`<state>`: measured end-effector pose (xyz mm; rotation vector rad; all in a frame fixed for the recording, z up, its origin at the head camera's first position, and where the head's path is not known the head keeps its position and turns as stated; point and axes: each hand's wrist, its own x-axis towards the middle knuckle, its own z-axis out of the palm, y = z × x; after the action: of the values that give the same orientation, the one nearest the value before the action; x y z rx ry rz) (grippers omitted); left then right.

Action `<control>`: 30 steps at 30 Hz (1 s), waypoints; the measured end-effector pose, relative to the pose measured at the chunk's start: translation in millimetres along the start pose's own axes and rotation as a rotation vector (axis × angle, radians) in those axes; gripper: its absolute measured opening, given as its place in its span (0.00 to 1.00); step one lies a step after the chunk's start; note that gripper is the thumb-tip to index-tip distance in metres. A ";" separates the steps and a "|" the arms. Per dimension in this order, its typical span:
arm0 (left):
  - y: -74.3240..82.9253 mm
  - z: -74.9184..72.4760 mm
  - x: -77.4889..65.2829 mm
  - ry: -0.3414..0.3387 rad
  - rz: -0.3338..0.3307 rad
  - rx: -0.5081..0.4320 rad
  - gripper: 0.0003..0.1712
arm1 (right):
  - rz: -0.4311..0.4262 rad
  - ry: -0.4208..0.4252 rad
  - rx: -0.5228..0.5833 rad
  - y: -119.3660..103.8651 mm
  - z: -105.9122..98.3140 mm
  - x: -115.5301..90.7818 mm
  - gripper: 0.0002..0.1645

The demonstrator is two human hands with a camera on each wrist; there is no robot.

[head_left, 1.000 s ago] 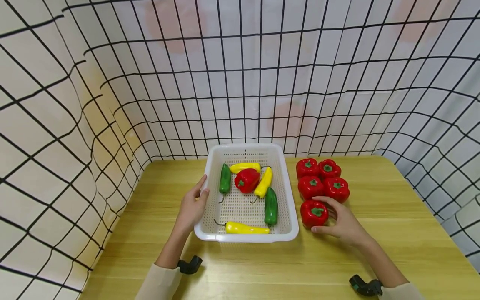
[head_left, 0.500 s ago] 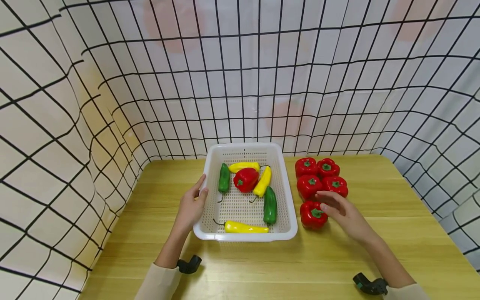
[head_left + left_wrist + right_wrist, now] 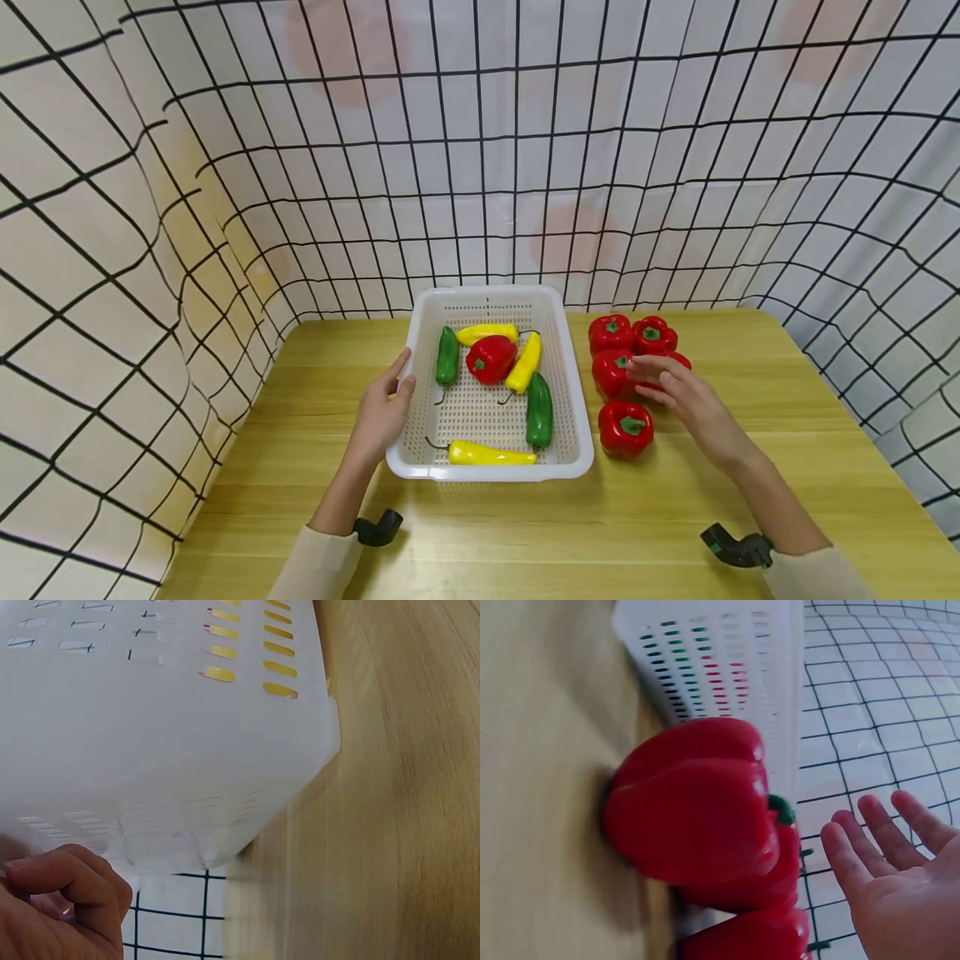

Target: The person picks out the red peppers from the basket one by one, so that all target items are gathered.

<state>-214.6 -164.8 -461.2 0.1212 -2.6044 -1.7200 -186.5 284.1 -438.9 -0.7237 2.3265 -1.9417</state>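
A white plastic basket (image 3: 495, 474) stands on the table. My left hand (image 3: 384, 417) holds its left rim; in the left wrist view, curled fingers (image 3: 90, 885) lie by the basket wall. Inside are one red bell pepper (image 3: 491, 360), two green chili peppers (image 3: 539, 412) and three yellow chili peppers (image 3: 491, 454). My right hand (image 3: 693, 404) hovers over the group of red bell peppers (image 3: 611, 333) right of the basket, holding nothing, its fingers extended in the right wrist view. It partly hides the middle ones. The nearest bell pepper (image 3: 626, 430) sits in front of the group.
The wooden table (image 3: 480, 550) carries everything. Behind and at both sides rises a white cloth wall with a black grid (image 3: 480, 167). Black wrist cameras (image 3: 378, 528) are strapped to both forearms.
My right hand has let go of the nearest red bell pepper, lifted off it and moved back over the peppers behind. The left hand has stayed at the basket.
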 end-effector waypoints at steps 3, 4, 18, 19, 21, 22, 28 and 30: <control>-0.3 -0.3 0.3 0.001 0.003 -0.007 0.30 | -0.007 -0.001 -0.009 -6.1 3.4 8.6 0.26; -0.2 -0.4 0.2 0.001 0.002 -0.009 0.30 | -0.004 -0.001 -0.017 -7.6 4.6 11.7 0.26; 1.7 -1.8 -1.1 -0.003 -0.009 -0.017 0.30 | 0.048 -0.049 -0.233 -29.4 34.6 63.7 0.30; 1.7 -1.9 -1.2 -0.004 -0.011 -0.019 0.30 | 0.048 -0.052 -0.244 -30.3 37.1 67.9 0.30; 1.4 -1.8 -0.9 -0.004 -0.014 -0.023 0.30 | 0.050 -0.060 -0.272 -32.0 42.4 76.4 0.32; 1.5 -1.7 -0.8 -0.004 -0.014 -0.025 0.30 | 0.052 -0.065 -0.285 -32.9 45.2 80.5 0.33; 1.0 -0.9 0.1 -0.008 -0.020 -0.031 0.30 | 0.041 -0.115 -0.261 -37.3 60.8 103.3 0.36; 0.5 -0.7 0.6 -0.007 -0.022 -0.028 0.30 | 0.041 -0.130 -0.267 -41.1 65.0 110.9 0.36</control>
<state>-215.3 -165.3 -460.5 0.1449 -2.5927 -1.7660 -251.7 178.9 -384.9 -0.7838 2.5233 -1.5339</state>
